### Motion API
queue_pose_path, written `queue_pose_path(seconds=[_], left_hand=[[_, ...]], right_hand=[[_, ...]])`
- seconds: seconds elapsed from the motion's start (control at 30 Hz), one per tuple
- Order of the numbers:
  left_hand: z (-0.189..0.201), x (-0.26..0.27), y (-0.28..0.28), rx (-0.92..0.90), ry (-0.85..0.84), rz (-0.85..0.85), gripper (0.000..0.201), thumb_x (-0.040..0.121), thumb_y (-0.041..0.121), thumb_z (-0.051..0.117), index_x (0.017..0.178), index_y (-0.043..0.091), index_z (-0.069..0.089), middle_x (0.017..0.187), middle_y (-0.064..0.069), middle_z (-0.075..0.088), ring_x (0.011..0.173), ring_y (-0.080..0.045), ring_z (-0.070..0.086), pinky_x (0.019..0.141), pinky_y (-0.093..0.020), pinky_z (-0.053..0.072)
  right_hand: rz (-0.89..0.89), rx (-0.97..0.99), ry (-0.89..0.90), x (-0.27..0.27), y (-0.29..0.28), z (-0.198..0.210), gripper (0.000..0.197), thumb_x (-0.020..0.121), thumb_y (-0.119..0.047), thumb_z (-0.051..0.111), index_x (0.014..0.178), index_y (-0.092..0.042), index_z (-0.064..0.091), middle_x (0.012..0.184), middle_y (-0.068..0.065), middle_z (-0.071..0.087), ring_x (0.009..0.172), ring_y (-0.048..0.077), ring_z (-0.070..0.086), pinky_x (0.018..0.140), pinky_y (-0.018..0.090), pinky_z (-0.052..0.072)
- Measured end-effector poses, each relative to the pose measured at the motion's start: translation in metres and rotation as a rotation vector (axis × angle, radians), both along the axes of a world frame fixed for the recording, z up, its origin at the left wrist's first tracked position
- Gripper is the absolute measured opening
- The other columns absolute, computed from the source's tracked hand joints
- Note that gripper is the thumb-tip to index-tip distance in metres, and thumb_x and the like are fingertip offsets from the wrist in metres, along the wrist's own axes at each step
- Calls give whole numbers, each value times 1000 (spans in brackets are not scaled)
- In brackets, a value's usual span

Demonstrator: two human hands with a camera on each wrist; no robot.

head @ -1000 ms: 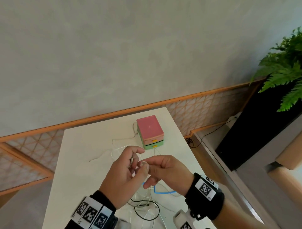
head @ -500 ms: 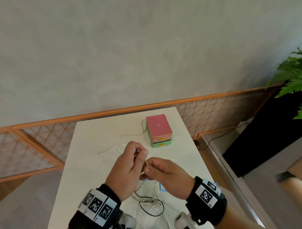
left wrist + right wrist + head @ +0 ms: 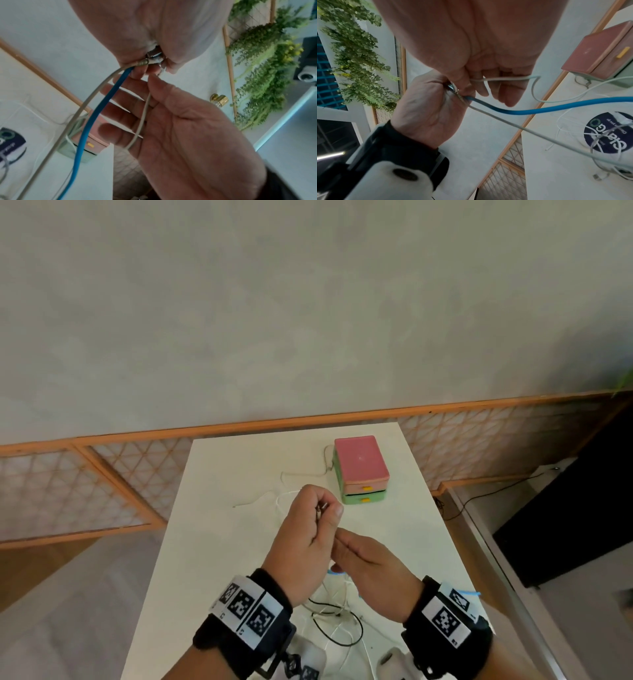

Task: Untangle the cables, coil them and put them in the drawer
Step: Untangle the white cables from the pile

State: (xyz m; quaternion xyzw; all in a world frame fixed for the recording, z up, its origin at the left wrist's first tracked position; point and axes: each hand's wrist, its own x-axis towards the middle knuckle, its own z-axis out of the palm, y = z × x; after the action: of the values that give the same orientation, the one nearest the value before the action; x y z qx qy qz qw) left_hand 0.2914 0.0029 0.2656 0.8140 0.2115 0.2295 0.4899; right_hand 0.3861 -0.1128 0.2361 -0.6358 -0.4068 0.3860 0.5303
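Observation:
Above the white table [image 3: 222, 542] my left hand [image 3: 325, 510] is a fist that pinches the plug ends of a blue cable [image 3: 96, 121] and a grey cable [image 3: 82, 108]. The left wrist view shows the metal plugs at its fingertips [image 3: 154, 60]. My right hand [image 3: 342, 546] sits just below it, fingers nearly straight, with a thin white cable [image 3: 140, 121] pinched between thumb and forefinger. That cable loops across its fingers [image 3: 505, 78]. Both held cables hang down to a tangle [image 3: 339, 625] of white and black cables near me. The pink and green drawer box [image 3: 361, 465] stands beyond, both drawers closed.
One thin white cable [image 3: 301, 474] trails from the box's left side across the table. A round dark-blue labelled object [image 3: 606, 132] lies among the cables. An orange lattice rail [image 3: 102, 491] runs behind the table and a black cabinet [image 3: 565, 525] stands to the right.
My left hand has closed into a fist on the plugs and risen slightly. My right hand has dropped beneath it and its fingers have straightened. The view has swung left.

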Motion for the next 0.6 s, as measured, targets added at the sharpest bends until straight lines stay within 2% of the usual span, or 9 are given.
queue_pose_path(seconds=[0.1,0.2,0.27,0.3,0.37,0.43,0.5,0.53,0.6], left_hand=[[4,0,0,-21,-28,25,12,110,20,48,101,26,52,89,8,58,76,-2,53,72,-12,44],[5,1,2,-50,-43,62,14,110,20,48,99,28,53,85,16,56,74,-2,53,72,-16,46],[7,0,3,-163,-46,70,17,110,21,49,96,30,54,82,17,57,63,-7,53,61,-28,51],[10,0,3,-289,-55,66,17,110,24,50,96,30,54,84,12,59,57,-15,54,52,-32,51],[18,-1,2,-563,-97,73,14,110,27,51,97,27,57,95,-6,64,56,-24,59,43,-31,49],[25,1,5,-815,-178,98,9,107,30,55,103,22,59,100,-12,63,80,-23,72,45,-29,48],[28,3,8,-1046,-271,83,24,97,33,66,116,18,61,105,-9,64,104,-26,74,51,-33,51],[27,4,10,-1113,-296,70,33,92,29,68,122,17,60,111,-9,66,108,-28,74,56,-36,53],[22,4,11,-1120,-277,42,39,93,11,55,132,16,57,125,-11,69,111,-29,75,67,-39,55]], right_hand=[[28,-10,21,2,4,-2,64,98,-65,45,106,-5,64,102,29,62,88,33,57,95,62,45],[43,-34,49,1,8,-2,55,99,-56,45,111,-6,65,111,25,68,109,46,60,103,62,45],[44,-32,54,-2,9,-1,43,102,-48,44,106,-11,66,102,16,71,102,42,62,100,58,49],[34,-28,49,-3,10,0,37,104,-43,43,99,-14,65,92,9,69,90,36,62,93,55,52],[9,-12,61,-4,10,0,31,106,-36,42,89,-20,61,79,-6,61,74,19,55,78,42,53],[-22,-10,104,-3,11,0,31,110,-28,42,87,-18,60,77,-11,57,70,11,51,73,32,51],[-42,-17,122,-1,11,2,30,111,-22,42,88,-12,59,74,-12,54,66,8,49,70,27,52],[-48,-19,124,0,11,3,31,111,-22,42,87,-11,59,72,-12,52,65,9,48,69,26,52],[-49,-24,121,1,12,4,33,111,-25,42,85,-12,58,70,-10,49,65,12,47,68,27,52]])
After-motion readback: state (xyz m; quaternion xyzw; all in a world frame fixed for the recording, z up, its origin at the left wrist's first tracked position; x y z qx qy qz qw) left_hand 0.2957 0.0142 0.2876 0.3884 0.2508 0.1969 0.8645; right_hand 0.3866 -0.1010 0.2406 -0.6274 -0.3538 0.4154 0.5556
